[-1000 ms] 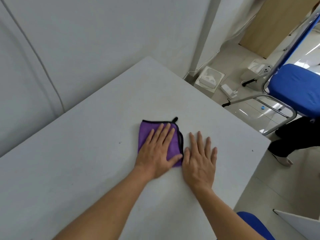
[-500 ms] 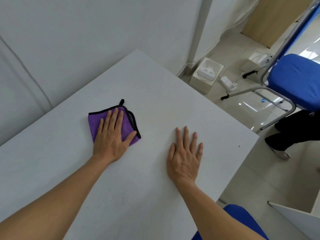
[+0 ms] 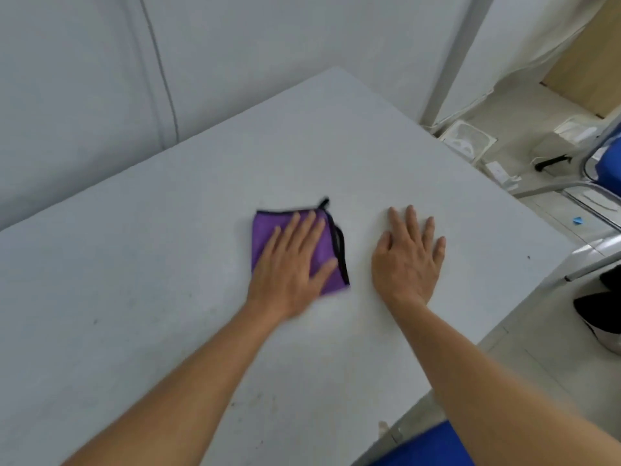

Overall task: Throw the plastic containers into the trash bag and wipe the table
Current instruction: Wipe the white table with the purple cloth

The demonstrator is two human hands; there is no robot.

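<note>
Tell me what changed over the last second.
The left hand, flat on the cloth, wiped it leftward away from the right hand, then back toward it; a gap now remains. Nothing was grasped or released. The right hand stayed flat on the table.

The left hand (image 3: 289,264) hides much of the purple cloth (image 3: 265,230); the blue chair (image 3: 611,163) runs off-frame.

Lighting even, diffuse and bright; shadows faint. Motion blur softens the left hand (image 3: 289,274). Wide-angle distortion bends frame edges.
</note>
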